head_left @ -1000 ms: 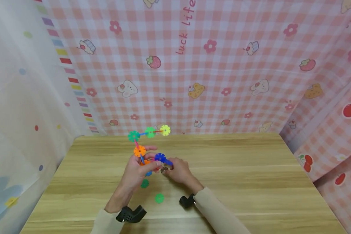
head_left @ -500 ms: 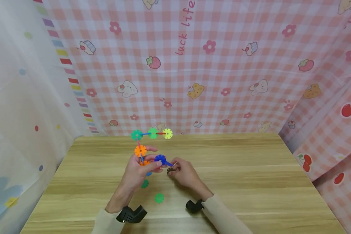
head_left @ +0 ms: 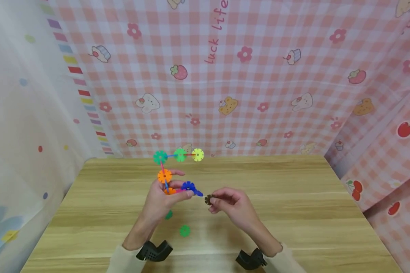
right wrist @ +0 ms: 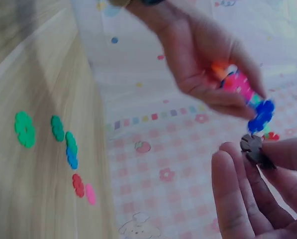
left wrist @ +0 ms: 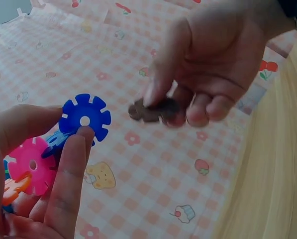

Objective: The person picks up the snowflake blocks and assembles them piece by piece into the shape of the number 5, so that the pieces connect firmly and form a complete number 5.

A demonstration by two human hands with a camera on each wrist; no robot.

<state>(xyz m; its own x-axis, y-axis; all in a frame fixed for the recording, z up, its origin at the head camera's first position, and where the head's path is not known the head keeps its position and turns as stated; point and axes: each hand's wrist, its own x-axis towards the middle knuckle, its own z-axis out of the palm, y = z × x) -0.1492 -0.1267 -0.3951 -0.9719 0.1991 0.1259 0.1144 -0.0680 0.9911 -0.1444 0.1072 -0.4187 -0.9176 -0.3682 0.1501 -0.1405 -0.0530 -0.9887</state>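
My left hand [head_left: 160,201] holds a chain of slotted plastic snowflake discs and pinches its blue disc [left wrist: 98,112] between thumb and fingers. From there the chain runs through a pink disc [left wrist: 24,159] and an orange disc [head_left: 164,176] up to a teal disc [head_left: 160,157]. It then turns right to a green disc [head_left: 180,154] and ends in a yellow disc [head_left: 197,154]. A short way to the right, my right hand [head_left: 237,208] pinches a dark brown disc [left wrist: 150,110] by thumb and fingertips, apart from the chain. Part of the chain is hidden behind the left hand.
Loose discs lie on the wooden table [head_left: 294,212]: a green disc [right wrist: 25,129], a dark green disc [right wrist: 57,128], a blue disc [right wrist: 72,159], a red disc [right wrist: 78,185] and a pink disc [right wrist: 90,194]. A checked cloth [head_left: 246,125] hangs behind the table.
My right hand has moved right and away from the blue end of the chain, carrying the brown disc. The chain's upper arm has shifted slightly right, while the left hand stays almost still.
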